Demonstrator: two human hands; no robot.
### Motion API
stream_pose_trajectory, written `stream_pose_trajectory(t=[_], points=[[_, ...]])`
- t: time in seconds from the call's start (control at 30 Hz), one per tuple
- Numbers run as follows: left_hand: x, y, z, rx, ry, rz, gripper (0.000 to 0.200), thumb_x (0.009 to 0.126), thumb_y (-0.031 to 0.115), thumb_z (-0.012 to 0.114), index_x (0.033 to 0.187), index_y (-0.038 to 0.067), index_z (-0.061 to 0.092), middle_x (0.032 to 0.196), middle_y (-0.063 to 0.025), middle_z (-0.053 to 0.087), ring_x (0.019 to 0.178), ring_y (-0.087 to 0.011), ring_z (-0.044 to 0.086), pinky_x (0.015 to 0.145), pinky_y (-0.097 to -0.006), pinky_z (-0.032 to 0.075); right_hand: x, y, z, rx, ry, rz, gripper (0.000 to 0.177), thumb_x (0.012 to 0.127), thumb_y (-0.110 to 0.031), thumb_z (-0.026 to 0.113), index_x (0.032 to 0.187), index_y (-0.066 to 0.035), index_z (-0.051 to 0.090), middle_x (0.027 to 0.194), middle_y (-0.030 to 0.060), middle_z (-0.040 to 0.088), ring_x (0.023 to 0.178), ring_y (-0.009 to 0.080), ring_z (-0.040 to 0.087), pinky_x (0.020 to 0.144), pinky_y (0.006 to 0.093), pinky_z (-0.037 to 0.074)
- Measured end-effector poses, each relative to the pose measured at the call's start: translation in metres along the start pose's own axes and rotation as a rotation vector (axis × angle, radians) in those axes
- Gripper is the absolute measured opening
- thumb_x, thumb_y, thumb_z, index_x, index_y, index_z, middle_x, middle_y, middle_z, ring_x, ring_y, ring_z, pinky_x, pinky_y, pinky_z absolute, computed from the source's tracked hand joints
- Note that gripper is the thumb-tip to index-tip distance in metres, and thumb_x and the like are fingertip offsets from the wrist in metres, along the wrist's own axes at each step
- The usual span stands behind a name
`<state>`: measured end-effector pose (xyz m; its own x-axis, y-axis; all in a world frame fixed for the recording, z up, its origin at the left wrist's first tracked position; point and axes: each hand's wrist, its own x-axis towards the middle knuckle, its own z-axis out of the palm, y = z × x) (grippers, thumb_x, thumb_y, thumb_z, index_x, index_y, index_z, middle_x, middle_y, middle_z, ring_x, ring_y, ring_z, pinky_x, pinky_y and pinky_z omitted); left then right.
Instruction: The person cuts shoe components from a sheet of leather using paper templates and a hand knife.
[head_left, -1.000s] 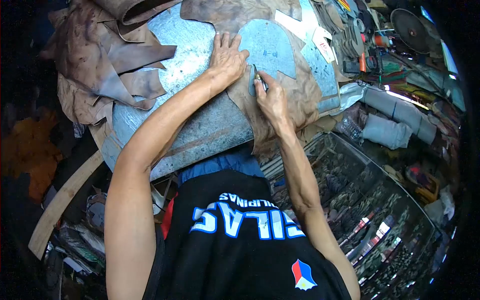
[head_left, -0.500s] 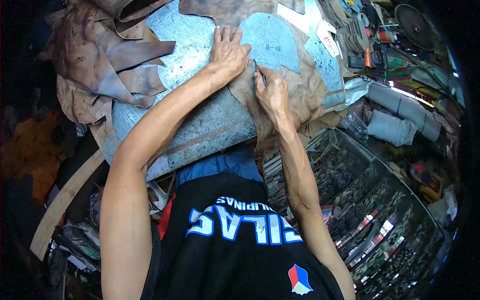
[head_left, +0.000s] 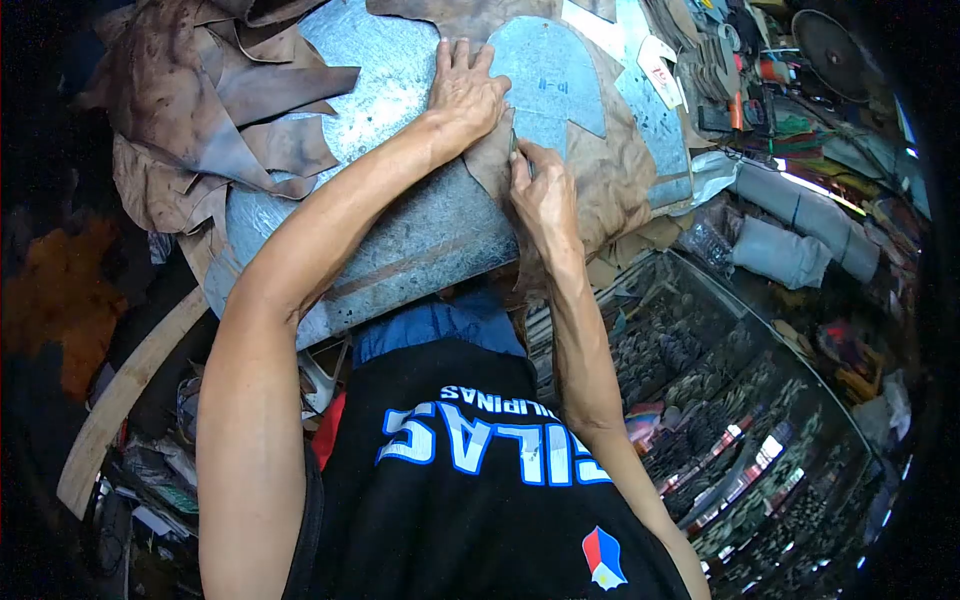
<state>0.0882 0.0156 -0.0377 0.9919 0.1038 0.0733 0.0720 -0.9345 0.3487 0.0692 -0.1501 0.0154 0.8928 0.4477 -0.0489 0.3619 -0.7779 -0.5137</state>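
Right hand [head_left: 545, 182], fingers clamped on slim tool [head_left: 513, 143]
Left hand [head_left: 467, 97], fingers slightly apart on leather [head_left: 618, 168]; template [head_left: 548, 90] beside its thumb best held firm, slim tool hugging the edge

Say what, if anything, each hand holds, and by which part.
Right hand: a slim tool, gripped behind its exposed end. Left hand: nothing gripped; it rests on the leather.

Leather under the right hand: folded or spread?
Mostly spread: the brown leather lies out across the grey worktop, though wrinkled beside the right hand.
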Motion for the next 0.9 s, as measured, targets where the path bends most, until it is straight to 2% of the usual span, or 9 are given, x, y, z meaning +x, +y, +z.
stream_pose_trajectory(t=[0.33,0.5,0.7,0.8,0.87,0.9], points=[[0.002,0.000,-0.002,0.033,-0.026,0.000,0.027,0.088,0.035,0.063,0.107,0.017,0.071,0.139,-0.0194,0.045,0.133,-0.0432,0.035,0.110,-0.0608,0.017,-0.020,0.005,-0.006,0.058,-0.039,-0.053,0.023,0.087,-0.010,0.058,0.103,0.005,0.067,0.104,0.0273,0.064,0.095,0.0441,0.062,0.086,0.0454,0.050],[0.002,0.001,-0.003,0.049,-0.032,-0.007,0.027,0.087,0.035,0.064,0.107,0.018,0.071,0.139,-0.0181,0.046,0.133,-0.0430,0.035,0.110,-0.0607,0.018,-0.027,0.011,-0.008,0.039,-0.061,-0.081,0.023,0.087,-0.009,0.058,0.103,0.006,0.066,0.115,0.0284,0.062,0.105,0.0443,0.060,0.093,0.0439,0.049],[0.003,0.002,-0.007,0.053,-0.053,-0.022,0.027,0.086,0.035,0.065,0.106,0.019,0.072,0.138,-0.0187,0.046,0.132,-0.0433,0.037,0.110,-0.0603,0.018,-0.027,0.020,-0.014,0.070,-0.146,-0.074,0.025,0.086,-0.010,0.059,0.105,0.005,0.066,0.120,0.0282,0.060,0.110,0.0427,0.059,0.097,0.0420,0.047],[0.002,0.004,-0.008,0.052,-0.065,-0.030,0.030,0.085,0.038,0.066,0.106,0.018,0.072,0.139,-0.0192,0.046,0.133,-0.0448,0.035,0.112,-0.0600,0.016,-0.024,0.025,-0.021,0.077,-0.206,-0.080,0.025,0.086,-0.010,0.059,0.105,0.005,0.066,0.121,0.0275,0.060,0.110,0.0421,0.060,0.097,0.0413,0.047],[-0.001,0.010,-0.009,-0.005,-0.024,-0.076,0.046,0.077,0.050,0.070,0.108,0.014,0.071,0.140,-0.0218,0.045,0.136,-0.0468,0.031,0.114,-0.0590,0.013,-0.020,0.028,-0.025,0.074,-0.236,-0.107,0.026,0.086,-0.011,0.059,0.106,0.004,0.066,0.121,0.0260,0.061,0.110,0.0418,0.060,0.097,0.0413,0.047],[-0.003,0.013,-0.011,-0.003,-0.026,-0.093,0.046,0.077,0.050,0.070,0.108,0.014,0.071,0.140,-0.0218,0.045,0.136,-0.0468,0.031,0.114,-0.0590,0.013,-0.019,0.029,-0.028,0.069,-0.260,-0.123,0.026,0.086,-0.012,0.059,0.106,0.003,0.066,0.122,0.0245,0.061,0.109,0.0416,0.060,0.096,0.0412,0.048]])
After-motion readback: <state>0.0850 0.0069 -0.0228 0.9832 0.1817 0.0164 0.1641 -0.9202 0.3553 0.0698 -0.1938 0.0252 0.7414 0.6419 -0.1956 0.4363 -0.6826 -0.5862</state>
